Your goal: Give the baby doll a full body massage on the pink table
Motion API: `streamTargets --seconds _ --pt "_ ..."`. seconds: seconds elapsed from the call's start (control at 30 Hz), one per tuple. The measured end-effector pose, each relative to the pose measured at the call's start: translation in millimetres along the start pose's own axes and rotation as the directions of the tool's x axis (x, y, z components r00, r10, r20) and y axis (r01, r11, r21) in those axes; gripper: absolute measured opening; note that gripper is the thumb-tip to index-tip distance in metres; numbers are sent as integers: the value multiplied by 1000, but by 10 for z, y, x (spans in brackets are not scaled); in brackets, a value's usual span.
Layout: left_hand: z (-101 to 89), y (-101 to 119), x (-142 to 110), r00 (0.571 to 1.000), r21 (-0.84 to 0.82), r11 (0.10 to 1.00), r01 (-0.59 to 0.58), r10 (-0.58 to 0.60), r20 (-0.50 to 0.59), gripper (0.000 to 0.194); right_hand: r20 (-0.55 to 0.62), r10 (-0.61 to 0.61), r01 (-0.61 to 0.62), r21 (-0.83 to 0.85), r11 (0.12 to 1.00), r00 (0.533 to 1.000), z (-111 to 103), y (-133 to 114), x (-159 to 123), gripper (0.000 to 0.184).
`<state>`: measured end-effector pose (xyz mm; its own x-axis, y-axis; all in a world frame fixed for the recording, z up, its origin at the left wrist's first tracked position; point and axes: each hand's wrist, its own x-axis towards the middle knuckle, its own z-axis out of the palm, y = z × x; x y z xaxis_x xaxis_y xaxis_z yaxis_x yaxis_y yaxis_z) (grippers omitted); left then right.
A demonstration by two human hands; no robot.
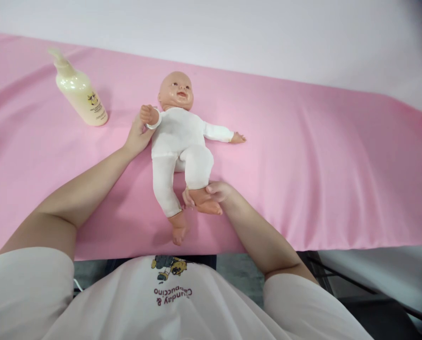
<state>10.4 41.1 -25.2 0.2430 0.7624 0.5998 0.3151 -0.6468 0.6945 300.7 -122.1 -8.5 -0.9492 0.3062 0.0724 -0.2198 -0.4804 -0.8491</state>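
White short-sleeved shirt (133, 307), small cartoon print (170, 267), dark red lettering (173, 291), bare forearms

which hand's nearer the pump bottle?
Left. The left hand, at one wrist of the doll, is right of the pump bottle, not touching it; the right hand, at an ankle, is farther right and closer to the wearer.

A bald doll (179, 132) in white lies face-up on pink cloth (285, 165), 1 arm stretched sideways.

Head camera looks forward and down at the nearby doll (179, 131)
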Motion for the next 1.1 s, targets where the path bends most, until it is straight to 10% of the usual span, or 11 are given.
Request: streamTargets --seconds 0.3,0.8,1.1 --pt "28 -30 -21 999 32 999 -24 25 -27 66 164 50 -44 -41 998 985 -17 -26 -15 58" --pt "17 172 -45 994 212 972 -98 85 70 66 -181 -156 156 -13 988 971 -19 -27 80 66" --pt "13 220 -52 995 221 974 -52 32 94 62 -171 -191 192 -9 981 967 -20 -24 82 64"
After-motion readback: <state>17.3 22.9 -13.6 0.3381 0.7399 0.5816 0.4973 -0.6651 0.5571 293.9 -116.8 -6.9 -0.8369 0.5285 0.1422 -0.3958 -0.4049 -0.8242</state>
